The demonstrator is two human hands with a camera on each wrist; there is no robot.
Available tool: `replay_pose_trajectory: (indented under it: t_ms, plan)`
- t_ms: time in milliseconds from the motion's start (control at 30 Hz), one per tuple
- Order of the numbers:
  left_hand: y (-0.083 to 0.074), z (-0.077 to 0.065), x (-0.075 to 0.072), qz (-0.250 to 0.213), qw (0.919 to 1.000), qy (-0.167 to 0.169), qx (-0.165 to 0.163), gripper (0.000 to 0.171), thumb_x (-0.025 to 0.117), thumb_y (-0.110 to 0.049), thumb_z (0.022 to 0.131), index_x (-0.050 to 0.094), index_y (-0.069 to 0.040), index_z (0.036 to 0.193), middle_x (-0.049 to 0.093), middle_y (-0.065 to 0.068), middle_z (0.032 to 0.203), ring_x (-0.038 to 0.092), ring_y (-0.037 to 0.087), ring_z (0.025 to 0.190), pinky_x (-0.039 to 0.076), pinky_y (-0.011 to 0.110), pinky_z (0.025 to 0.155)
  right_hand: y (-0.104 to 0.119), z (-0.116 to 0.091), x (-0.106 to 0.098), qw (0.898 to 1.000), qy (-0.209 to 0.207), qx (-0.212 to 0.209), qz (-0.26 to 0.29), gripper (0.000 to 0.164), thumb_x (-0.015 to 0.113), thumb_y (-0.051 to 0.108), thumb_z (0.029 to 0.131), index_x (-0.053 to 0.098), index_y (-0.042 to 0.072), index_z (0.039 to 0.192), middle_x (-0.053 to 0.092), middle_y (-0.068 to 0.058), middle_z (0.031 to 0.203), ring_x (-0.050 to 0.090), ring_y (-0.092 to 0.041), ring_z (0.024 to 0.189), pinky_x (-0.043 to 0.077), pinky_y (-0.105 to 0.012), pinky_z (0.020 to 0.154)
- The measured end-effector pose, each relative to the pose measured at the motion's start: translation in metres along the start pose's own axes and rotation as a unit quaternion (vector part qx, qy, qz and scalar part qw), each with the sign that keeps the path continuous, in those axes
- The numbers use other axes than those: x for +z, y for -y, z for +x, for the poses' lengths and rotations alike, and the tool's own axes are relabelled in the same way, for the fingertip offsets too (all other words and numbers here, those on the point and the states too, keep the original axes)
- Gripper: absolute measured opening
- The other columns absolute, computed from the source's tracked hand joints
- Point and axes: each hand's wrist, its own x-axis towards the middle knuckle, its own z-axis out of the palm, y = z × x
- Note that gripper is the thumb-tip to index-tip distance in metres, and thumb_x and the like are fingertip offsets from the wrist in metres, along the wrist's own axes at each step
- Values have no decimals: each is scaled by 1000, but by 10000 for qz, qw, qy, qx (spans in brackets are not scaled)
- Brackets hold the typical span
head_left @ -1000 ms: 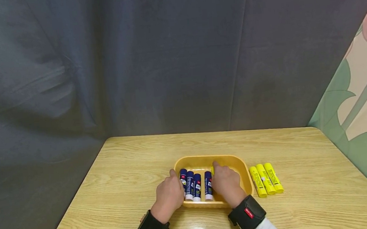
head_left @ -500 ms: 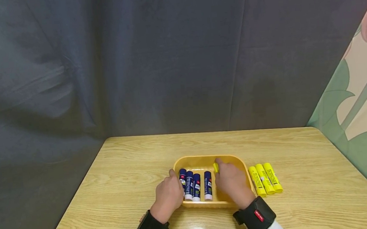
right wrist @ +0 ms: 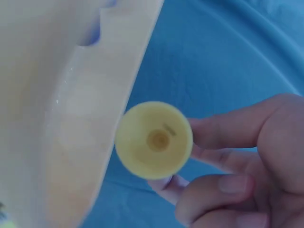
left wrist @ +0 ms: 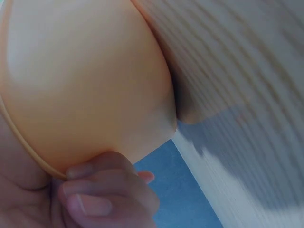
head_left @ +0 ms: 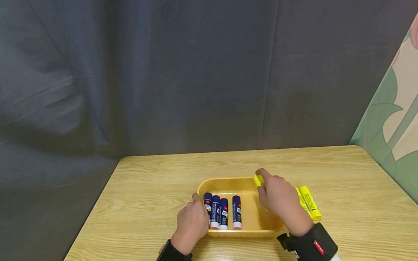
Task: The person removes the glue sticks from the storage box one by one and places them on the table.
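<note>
A yellow-orange plastic tray (head_left: 252, 213) stands on the table with several dark blue glue sticks (head_left: 236, 212) lying in its left half. My left hand (head_left: 193, 218) grips the tray's left rim; in the left wrist view its curled fingers (left wrist: 109, 190) press the tray's outer wall. My right hand (head_left: 280, 196) pinches a yellow glue stick (head_left: 258, 180) above the tray's right side. The right wrist view shows that stick's round end (right wrist: 154, 140) toward the camera, close to the tray's edge. Right of the tray lie yellow glue sticks (head_left: 310, 202), partly hidden behind my right hand.
The wooden table (head_left: 154, 184) reaches back to a dark grey curtain (head_left: 197, 74). A floral-patterned cloth (head_left: 413, 102) hangs at the right.
My right hand has lifted the yellow glue stick out of the tray and moved right and up with it. The left hand and tray have stayed in place.
</note>
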Motion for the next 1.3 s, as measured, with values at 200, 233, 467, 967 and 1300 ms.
replay_pose_trajectory:
  t_ms: [200,233,467,967,1300]
  plan:
    - [0,0,1,-74,10000,-35,23,38,47,-17,92,43,12,116,59,16,65,54,22,48,46,38,40,-11,1,-20,9999,-83,-55,104,44,57,15,87,45,8,128,59,-11,72,45,-19,49,38,-31,40]
    - [0,0,1,-72,10000,-52,35,37,46,-17,92,43,12,115,59,16,65,55,22,49,46,38,40,-14,0,-23,9999,-80,-57,119,44,56,15,87,45,9,129,58,-11,70,44,-19,47,37,-31,40]
    - [0,0,1,21,10000,-71,44,40,46,-18,92,43,13,118,61,18,67,56,24,50,47,39,42,-25,-1,-37,9997,49,116,212,45,53,18,89,41,9,132,57,-10,71,46,-20,50,39,-33,43]
    - [-1,-1,0,-81,9999,-64,47,39,46,-17,93,43,13,117,61,18,67,56,25,51,47,39,42,-43,-5,-51,9989,207,281,311,46,54,17,88,41,7,130,58,-13,76,48,-22,57,41,-34,47]
    - [-1,-1,0,-34,10000,-15,-8,42,44,-18,93,41,14,121,62,20,71,57,25,52,49,41,45,-64,-3,-53,9972,400,545,331,49,54,15,87,39,3,131,59,-17,79,50,-23,60,43,-37,50]
